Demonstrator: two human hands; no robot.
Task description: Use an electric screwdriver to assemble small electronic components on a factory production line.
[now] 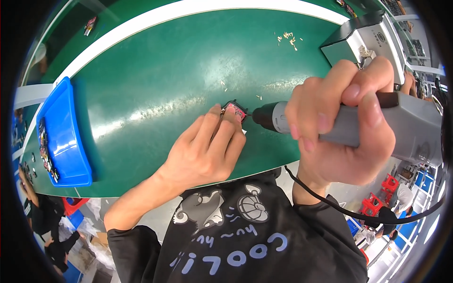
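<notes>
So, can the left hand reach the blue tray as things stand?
Probably yes: only bare green mat lies between the left hand and the blue tray, but its fingers are pressing the small part.

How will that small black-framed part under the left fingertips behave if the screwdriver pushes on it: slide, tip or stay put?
The small part looks flat and light, so it would probably slide on the smooth green mat rather than tip. The left hand pins it with its fingertips, which likely stops that. It seems thin, perhaps fragile, under the electric screwdriver gripped by the right hand.
</notes>
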